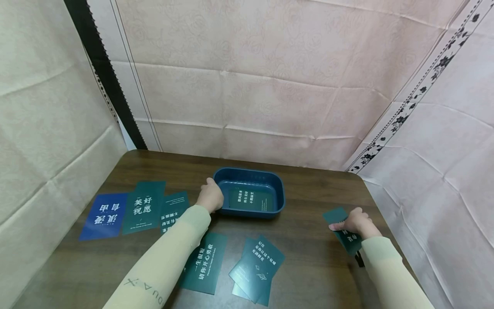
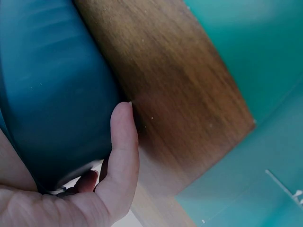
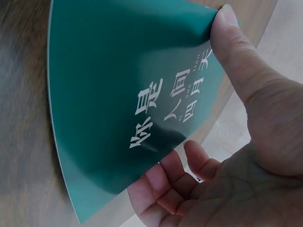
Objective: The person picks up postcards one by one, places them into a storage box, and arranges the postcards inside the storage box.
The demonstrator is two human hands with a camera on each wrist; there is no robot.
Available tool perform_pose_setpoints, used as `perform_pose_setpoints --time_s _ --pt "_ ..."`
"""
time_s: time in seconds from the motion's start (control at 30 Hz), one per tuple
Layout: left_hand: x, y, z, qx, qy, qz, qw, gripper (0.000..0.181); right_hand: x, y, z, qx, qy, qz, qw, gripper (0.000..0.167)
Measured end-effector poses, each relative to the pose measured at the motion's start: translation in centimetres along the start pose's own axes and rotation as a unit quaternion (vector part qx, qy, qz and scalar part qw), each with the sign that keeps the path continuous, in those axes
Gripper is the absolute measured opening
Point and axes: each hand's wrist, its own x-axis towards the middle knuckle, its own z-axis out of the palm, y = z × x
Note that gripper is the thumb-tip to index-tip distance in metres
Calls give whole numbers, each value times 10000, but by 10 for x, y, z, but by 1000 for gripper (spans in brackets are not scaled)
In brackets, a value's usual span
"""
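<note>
My left hand point(image 1: 210, 196) holds a blue plastic tray point(image 1: 247, 176) at its left end. In the left wrist view one finger lies along the outer wall of the tray, and part of the hand is out of frame. Flat inside the tray lies a green printed card point(image 1: 252, 200). At the right side of the table, my right hand point(image 1: 359, 223) pinches another green card point(image 1: 335, 216) with white characters. That card point(image 3: 104, 94) bows in the right wrist view, the thumb at one edge and curled fingers at another.
Left of the tray lie a blue card point(image 1: 104, 216), a green card point(image 1: 144, 206) and a partly covered one point(image 1: 175, 206). Nearer me are a green card point(image 1: 206, 264) under my left forearm and overlapping cards point(image 1: 257, 268). A small black object point(image 1: 359, 259) shows by my right wrist.
</note>
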Motion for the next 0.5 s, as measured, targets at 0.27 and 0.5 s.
perform_pose_setpoints --time_s 0.27,0.5 --pt "-1 0 0 -7 14 44 10000 61 1 -2 0 155 -38 20 9999 129" --pt "1 -1 0 -19 -6 29 10000 64 0 -2 -1 215 -81 -139 9996 125"
